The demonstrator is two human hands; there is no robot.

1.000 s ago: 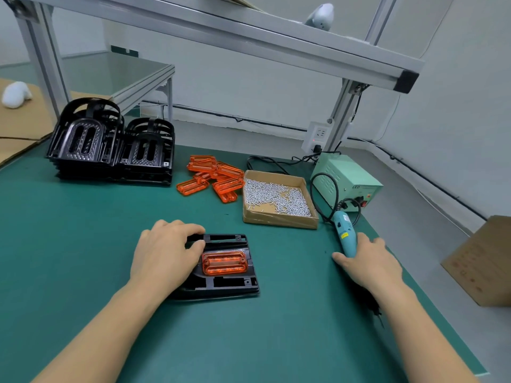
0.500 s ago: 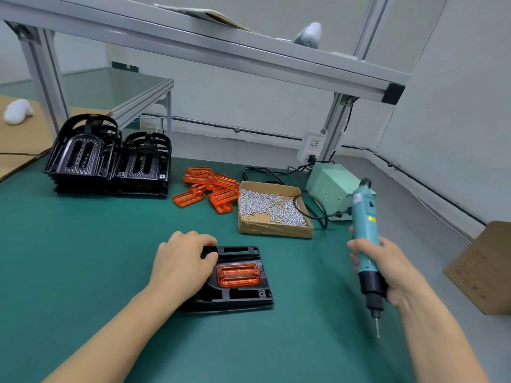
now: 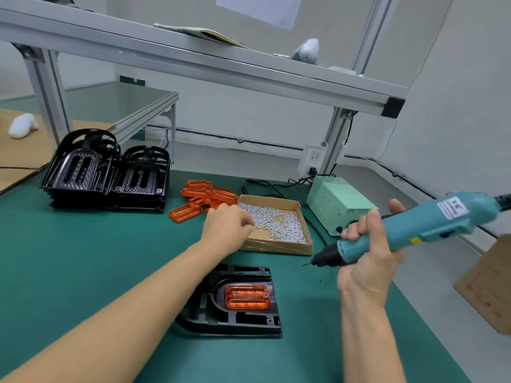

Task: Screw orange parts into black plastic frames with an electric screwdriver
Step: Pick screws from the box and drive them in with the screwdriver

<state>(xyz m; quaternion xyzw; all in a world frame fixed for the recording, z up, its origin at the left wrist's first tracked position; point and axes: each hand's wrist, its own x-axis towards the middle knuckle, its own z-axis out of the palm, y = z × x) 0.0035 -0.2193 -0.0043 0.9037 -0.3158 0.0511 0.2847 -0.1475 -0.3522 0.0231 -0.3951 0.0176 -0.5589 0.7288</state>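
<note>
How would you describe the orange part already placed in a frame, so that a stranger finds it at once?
Start at the green mat. Nearest the viewer lies a single black frame, apart from the stacked frames. The orange part sits in its recess, unlike the loose orange pile farther back.

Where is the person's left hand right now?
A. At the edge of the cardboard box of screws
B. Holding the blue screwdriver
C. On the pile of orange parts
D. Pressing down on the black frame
A: the left hand is at the near left edge of the cardboard box of screws, fingers curled at them, while the black frame lies untouched below and the right hand grips the screwdriver.
</note>
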